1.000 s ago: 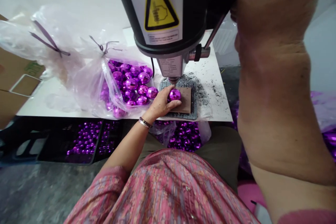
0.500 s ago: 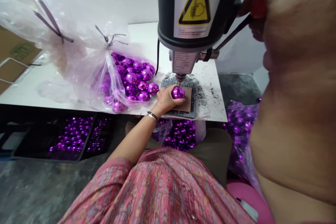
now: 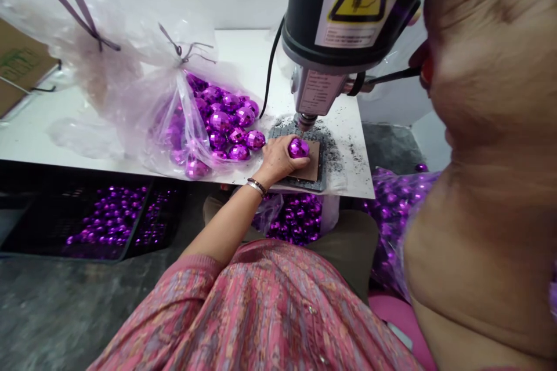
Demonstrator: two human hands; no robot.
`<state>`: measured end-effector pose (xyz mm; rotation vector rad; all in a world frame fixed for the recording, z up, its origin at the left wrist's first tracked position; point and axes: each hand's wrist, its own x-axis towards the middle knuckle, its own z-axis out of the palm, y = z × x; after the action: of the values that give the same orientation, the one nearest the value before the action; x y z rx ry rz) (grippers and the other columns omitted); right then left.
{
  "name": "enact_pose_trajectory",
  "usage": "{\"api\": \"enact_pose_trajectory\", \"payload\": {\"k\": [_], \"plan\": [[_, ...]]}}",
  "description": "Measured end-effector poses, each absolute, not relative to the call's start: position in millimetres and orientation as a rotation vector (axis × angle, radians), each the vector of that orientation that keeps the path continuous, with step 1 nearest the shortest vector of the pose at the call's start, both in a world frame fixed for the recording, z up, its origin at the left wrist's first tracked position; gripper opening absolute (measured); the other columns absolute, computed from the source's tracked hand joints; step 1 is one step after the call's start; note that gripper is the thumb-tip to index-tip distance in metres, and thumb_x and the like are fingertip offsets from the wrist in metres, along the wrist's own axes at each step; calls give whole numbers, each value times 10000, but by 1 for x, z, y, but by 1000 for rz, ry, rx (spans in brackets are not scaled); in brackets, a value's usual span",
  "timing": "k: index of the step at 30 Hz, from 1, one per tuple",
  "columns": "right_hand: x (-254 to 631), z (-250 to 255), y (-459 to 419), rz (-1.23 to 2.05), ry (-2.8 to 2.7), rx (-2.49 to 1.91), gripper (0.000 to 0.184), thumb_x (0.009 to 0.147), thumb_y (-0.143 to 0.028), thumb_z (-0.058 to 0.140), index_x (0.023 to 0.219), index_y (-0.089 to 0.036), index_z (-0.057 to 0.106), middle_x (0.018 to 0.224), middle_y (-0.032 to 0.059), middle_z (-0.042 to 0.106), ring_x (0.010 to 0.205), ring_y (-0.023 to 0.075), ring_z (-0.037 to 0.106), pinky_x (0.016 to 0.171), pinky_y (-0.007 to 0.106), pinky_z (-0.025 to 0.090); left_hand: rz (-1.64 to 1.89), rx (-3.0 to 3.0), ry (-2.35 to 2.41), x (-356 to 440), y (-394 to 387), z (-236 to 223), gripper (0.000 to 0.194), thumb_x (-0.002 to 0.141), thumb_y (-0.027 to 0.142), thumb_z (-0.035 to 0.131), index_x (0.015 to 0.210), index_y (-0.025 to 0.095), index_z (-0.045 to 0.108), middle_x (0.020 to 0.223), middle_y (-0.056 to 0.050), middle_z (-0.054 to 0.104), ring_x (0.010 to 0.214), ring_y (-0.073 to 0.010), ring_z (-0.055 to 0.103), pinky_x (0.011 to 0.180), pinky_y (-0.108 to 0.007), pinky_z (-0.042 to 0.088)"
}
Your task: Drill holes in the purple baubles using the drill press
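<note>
Head cam: L hand (image 3: 278, 161) curled over a purple mirror ball (image 3: 298, 148), pinning it on a brown card pad (image 3: 312, 163) right under the drill press (image 3: 331, 17) bit (image 3: 305, 122). Ball's round, so prob needs the hand to stop it rolling. Pad sits on a grey metal plate (image 3: 317, 184) w/ dark swarf (image 3: 333, 153) scattered around it on the white tabletop (image 3: 243, 64). R hand (image 3: 418, 57) mostly hidden behind raised forearm (image 3: 478, 185), looks to be at a red-tipped lever (image 3: 391, 76); can't tell its grip. More balls (image 3: 220, 122) in tied clear plastic bag (image 3: 183, 127) just L of plate, w/in easy reach; black crate (image 3: 108, 220) of balls below tabletop.
</note>
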<state>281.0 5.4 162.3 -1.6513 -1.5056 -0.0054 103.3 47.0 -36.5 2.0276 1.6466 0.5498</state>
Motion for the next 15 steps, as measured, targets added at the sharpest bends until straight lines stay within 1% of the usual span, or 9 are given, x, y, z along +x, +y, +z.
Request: {"api": "enact_pose_trajectory", "payload": {"k": [2, 3, 4, 6, 7, 11, 12, 13, 15], "plan": [[271, 158, -3, -42, -1399, -1749, 414, 954, -437, 511, 676, -130, 501, 640, 11, 386, 670, 38, 319, 767, 306, 248, 548, 2032, 1654, 103, 47, -37, 572, 807, 393, 816, 1348, 261, 683, 1372, -58, 694, 1301, -329, 575, 1086, -429, 429], [268, 155, -7, -51, -1369, -1746, 305, 928, -358, 515, 719, -142, 571, 666, 11, 443, 679, 43, 366, 762, 302, 260, 546, 2032, 1659, 104, 48, -37, 564, 808, 394, 814, 1342, 263, 687, 1362, -57, 699, 1294, -331, 577, 1079, -432, 432], [266, 151, -9, -48, -1363, -1705, 236, 909, -305, 504, 795, -161, 652, 704, 13, 504, 694, 51, 421, 756, 296, 282, 543, 2032, 1664, 104, 48, -37, 557, 809, 396, 812, 1337, 265, 690, 1348, -57, 705, 1286, -333, 579, 1071, -434, 435], [265, 142, -12, -27, -1397, -1613, 290, 900, -267, 472, 951, -187, 746, 773, 27, 587, 733, 71, 509, 760, 289, 337, 532, 2032, 1673, 104, 49, -37, 550, 807, 399, 812, 1328, 270, 694, 1334, -56, 711, 1276, -337, 580, 1059, -436, 440], [266, 138, -13, -22, -1408, -1572, 317, 896, -259, 465, 977, -184, 761, 771, 34, 595, 739, 77, 527, 766, 287, 358, 525, 2033, 1677, 105, 49, -37, 550, 805, 401, 813, 1327, 272, 694, 1340, -57, 709, 1275, -338, 579, 1055, -436, 443], [266, 125, -16, -41, -1413, -1473, 359, 898, -260, 442, 935, -151, 782, 654, 25, 520, 667, 61, 488, 778, 277, 402, 511, 2035, 1677, 105, 50, -36, 544, 807, 410, 807, 1321, 274, 692, 1350, -58, 705, 1272, -335, 581, 1050, -437, 449], [266, 122, -17, -45, -1417, -1460, 371, 906, -259, 432, 947, -149, 783, 658, 20, 527, 666, 53, 490, 790, 271, 413, 515, 2035, 1675, 105, 50, -37, 545, 804, 408, 809, 1320, 273, 693, 1348, -59, 706, 1272, -334, 582, 1054, -440, 448], [266, 119, -18, -50, -1426, -1452, 376, 915, -256, 424, 954, -148, 782, 690, 17, 559, 693, 46, 516, 808, 262, 422, 521, 2032, 1673, 105, 50, -37, 551, 800, 405, 814, 1320, 271, 693, 1347, -61, 707, 1273, -334, 584, 1060, -445, 447], [266, 113, -21, -65, -1455, -1440, 377, 928, -238, 412, 974, -153, 776, 823, 8, 655, 812, 41, 592, 845, 239, 428, 533, 2028, 1670, 105, 49, -36, 568, 790, 400, 824, 1325, 265, 693, 1350, -69, 705, 1270, -336, 589, 1070, -454, 445]]}}
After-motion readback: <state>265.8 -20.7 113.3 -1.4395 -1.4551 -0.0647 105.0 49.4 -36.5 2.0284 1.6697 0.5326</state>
